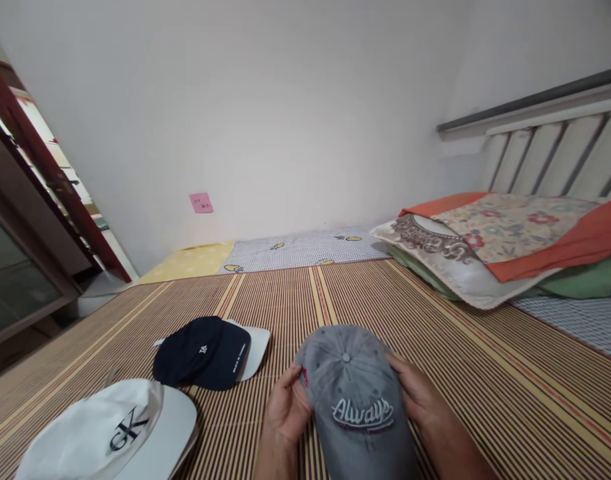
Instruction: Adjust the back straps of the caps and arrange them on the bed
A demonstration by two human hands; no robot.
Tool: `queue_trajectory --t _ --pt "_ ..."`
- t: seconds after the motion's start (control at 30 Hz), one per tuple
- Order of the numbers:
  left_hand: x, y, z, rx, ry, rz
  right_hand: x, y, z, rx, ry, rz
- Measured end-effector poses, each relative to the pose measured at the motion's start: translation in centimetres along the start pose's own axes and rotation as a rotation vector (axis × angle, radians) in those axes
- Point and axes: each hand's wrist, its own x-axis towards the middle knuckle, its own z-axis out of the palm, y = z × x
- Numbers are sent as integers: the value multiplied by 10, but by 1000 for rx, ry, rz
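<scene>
A grey baseball cap point(352, 373) with "Always" embroidered on its front is held between my two hands, its brim toward me and partly cut off by the lower edge. My left hand point(288, 403) grips the cap's left side, thumb on top near a small red mark. On the opposite side my right hand point(415, 390) is closed on the cap's edge, most of its fingers hidden beneath. To the left lies a navy cap point(200, 353), with a white brim point(258, 352) showing from under it. Closer to me is a white cap point(95, 427) marked "CK".
A striped bamboo mat point(275, 300) covers the bed. Pillows point(450, 267) under an orange-edged floral cloth point(525, 223) are at the right, by a radiator point(560, 150). A pink note point(201, 203) is on the wall, and a red-framed door point(50, 160) stands at the left.
</scene>
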Motion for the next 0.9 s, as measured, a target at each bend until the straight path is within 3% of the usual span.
queue_trajectory --t 0.13,0.4,0.63,0.77,0.9 --pt "6 -6 -2 36 18 -39 1 -6 0 0 7 -62" --pt "3 -13 9 130 173 62 -2 -19 7 -43 7 -188" --pt "-3 -6 21 75 104 86 -11 -26 5 -31 49 -214" --pt "-17 1 39 209 86 133 -27 -33 20 -126 -29 -201" --pt "-24 7 61 424 211 125 -34 -41 35 -237 -150 -245"
